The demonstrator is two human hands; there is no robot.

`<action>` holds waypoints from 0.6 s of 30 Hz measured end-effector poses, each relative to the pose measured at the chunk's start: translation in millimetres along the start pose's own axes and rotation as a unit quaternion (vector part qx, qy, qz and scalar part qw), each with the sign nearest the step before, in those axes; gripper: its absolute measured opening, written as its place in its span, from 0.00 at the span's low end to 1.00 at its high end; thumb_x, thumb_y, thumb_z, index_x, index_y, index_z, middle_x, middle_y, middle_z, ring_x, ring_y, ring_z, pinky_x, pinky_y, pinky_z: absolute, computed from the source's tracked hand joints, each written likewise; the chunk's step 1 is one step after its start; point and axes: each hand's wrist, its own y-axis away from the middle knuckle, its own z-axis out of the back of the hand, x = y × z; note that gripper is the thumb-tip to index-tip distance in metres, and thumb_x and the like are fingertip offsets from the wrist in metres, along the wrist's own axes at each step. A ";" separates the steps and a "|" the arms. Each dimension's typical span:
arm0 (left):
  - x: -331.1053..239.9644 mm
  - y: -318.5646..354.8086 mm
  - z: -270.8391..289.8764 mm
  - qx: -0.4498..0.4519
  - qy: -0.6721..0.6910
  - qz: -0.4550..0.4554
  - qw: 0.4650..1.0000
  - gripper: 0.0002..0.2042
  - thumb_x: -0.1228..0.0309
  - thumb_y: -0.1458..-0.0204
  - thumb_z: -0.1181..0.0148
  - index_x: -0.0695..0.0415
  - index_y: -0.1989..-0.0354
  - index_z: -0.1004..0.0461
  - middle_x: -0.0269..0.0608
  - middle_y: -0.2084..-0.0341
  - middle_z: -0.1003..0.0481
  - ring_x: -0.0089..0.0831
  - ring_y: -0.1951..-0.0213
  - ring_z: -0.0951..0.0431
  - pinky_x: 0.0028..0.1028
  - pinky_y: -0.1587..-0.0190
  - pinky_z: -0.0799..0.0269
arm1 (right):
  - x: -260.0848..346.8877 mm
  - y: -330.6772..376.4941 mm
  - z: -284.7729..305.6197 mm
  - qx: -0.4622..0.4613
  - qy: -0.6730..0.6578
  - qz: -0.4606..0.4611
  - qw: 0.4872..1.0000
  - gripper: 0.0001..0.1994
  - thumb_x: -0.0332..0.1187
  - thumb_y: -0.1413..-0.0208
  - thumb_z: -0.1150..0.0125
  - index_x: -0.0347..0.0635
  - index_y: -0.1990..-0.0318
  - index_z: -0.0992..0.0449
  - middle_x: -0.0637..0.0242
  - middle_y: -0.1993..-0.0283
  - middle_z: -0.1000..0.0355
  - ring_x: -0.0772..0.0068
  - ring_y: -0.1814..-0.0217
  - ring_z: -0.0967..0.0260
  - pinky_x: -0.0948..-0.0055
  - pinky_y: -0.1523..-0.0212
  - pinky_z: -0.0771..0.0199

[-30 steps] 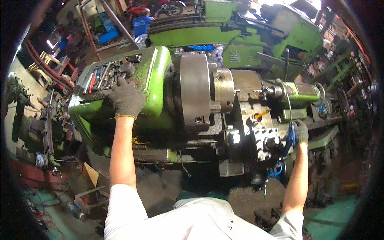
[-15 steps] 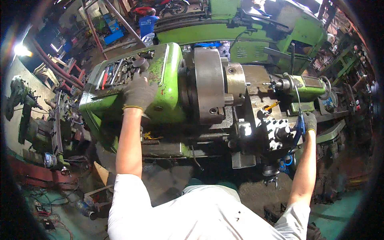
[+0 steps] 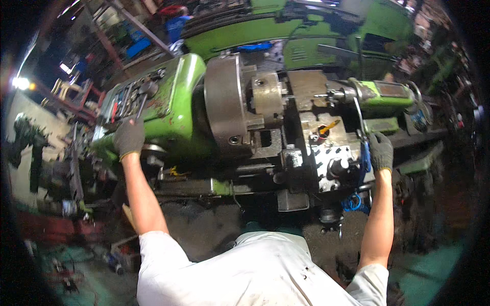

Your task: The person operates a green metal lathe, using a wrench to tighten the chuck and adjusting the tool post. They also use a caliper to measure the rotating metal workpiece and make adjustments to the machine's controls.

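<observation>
My left hand, in a dark grey glove, is curled at the front edge of the green lathe headstock. Its fingers meet the end of a metal lever that runs down from a round hub; motion blurs the grip. My right hand, also gloved, is closed round a blue air blow gun, whose thin metal nozzle points up and away. Just left of the gun is the tool post on the carriage. The large chuck holds a short metal cylinder.
Loose tools lie on the headstock top. A drill bit sits in the tailstock at the right. A yellow-handled tool rests on the carriage. A blue hose hangs below. Behind stand another green machine and a person in blue.
My left hand has moved left and nearer, from below the round hub to the headstock's front edge, uncovering the lever. My right hand keeps the blow gun. The whole view has shifted.
</observation>
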 end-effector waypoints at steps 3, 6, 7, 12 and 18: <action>-44.7 9.6 0.7 0.014 -0.030 0.034 0.999 0.28 0.45 0.40 0.53 0.57 0.59 0.15 0.60 0.59 0.18 0.61 0.53 0.18 0.54 0.48 0.25 | -10.5 -1.8 -5.3 0.000 -0.011 0.018 1.000 0.19 0.42 0.36 0.39 0.32 0.53 0.17 0.46 0.52 0.19 0.51 0.49 0.21 0.59 0.48 0.26; -73.7 14.2 9.6 -0.003 -0.069 0.072 0.995 0.26 0.47 0.42 0.50 0.58 0.60 0.15 0.62 0.60 0.18 0.61 0.55 0.17 0.53 0.48 0.24 | -27.4 -2.5 -5.4 0.013 -0.009 0.039 0.999 0.18 0.42 0.35 0.38 0.32 0.53 0.18 0.47 0.53 0.19 0.48 0.47 0.22 0.57 0.44 0.27; -73.3 16.4 8.6 -0.003 -0.074 0.076 0.994 0.26 0.48 0.43 0.50 0.58 0.59 0.15 0.63 0.60 0.18 0.60 0.54 0.17 0.53 0.49 0.24 | -33.1 -4.8 -8.9 0.008 -0.020 0.054 0.998 0.17 0.40 0.35 0.38 0.31 0.53 0.18 0.48 0.53 0.19 0.53 0.50 0.22 0.60 0.45 0.27; -61.9 15.0 0.9 -0.007 -0.080 0.076 0.994 0.24 0.50 0.44 0.48 0.58 0.58 0.15 0.63 0.59 0.18 0.58 0.54 0.16 0.52 0.48 0.23 | -34.8 -6.8 -16.0 0.020 -0.080 0.086 0.993 0.15 0.36 0.35 0.39 0.30 0.53 0.18 0.53 0.56 0.18 0.64 0.55 0.22 0.65 0.49 0.26; -74.5 7.0 12.0 -0.199 -0.195 -0.031 0.960 0.24 0.55 0.42 0.45 0.51 0.40 0.23 0.63 0.43 0.25 0.61 0.45 0.21 0.54 0.42 0.27 | -42.3 -7.3 -13.9 -0.005 -0.013 0.148 0.989 0.15 0.37 0.35 0.38 0.31 0.54 0.18 0.51 0.58 0.17 0.60 0.58 0.20 0.62 0.53 0.25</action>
